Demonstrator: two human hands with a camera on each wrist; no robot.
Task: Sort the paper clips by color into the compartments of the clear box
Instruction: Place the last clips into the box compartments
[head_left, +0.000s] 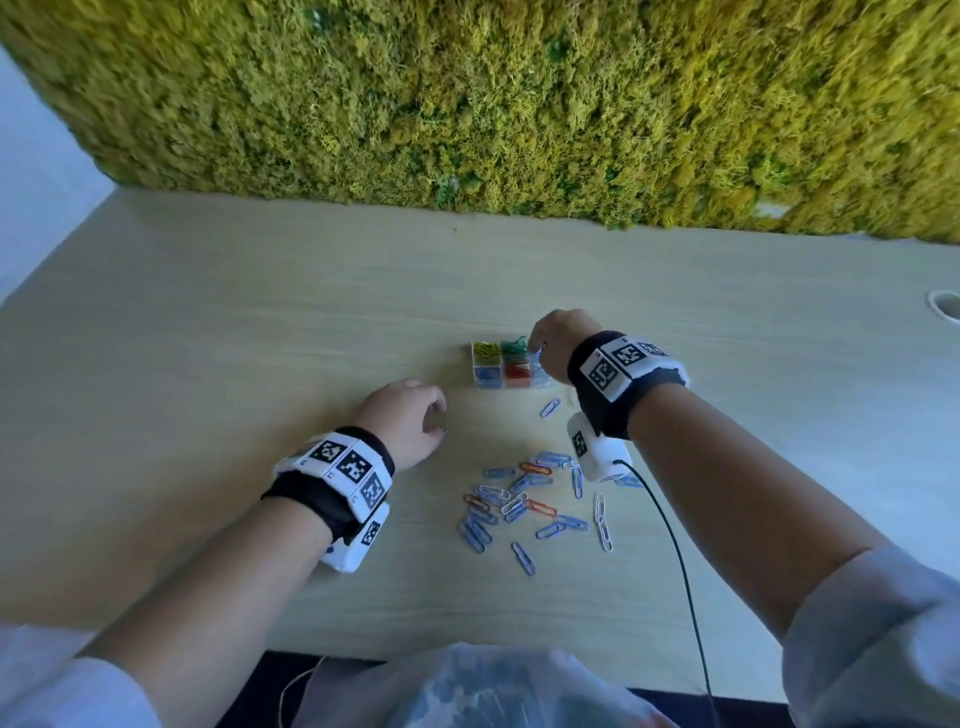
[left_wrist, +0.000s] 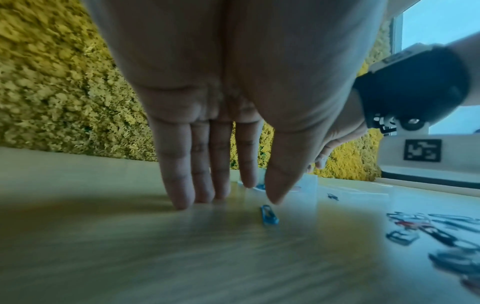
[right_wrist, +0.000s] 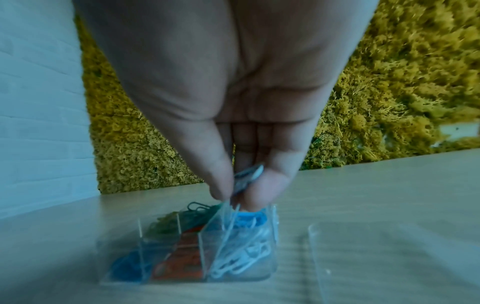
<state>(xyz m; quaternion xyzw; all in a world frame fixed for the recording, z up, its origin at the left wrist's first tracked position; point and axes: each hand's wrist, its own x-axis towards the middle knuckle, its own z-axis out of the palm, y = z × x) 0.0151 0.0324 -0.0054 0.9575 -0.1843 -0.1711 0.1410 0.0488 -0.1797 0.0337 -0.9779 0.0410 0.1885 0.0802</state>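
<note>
The right hand (right_wrist: 233, 115) pinches a pale paper clip (right_wrist: 248, 174) between thumb and fingertips, just above the far-right compartments of the clear box (head_left: 511, 365). It would do well to lower the clip over the matching colour before letting go. The left hand (head_left: 408, 418) hovers over the surface (head_left: 260, 338), its grip loose and empty, fingers pointing down near a lone blue clip (left_wrist: 269, 215). Unsorted clips (head_left: 524, 501) lie nearer the person.

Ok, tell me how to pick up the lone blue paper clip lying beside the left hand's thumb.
The blue wire paper clip lies flat on the wooden desk. Come from above, pinching its long sides between thumb and forefinger; probably tip one rounded end up first.
</note>
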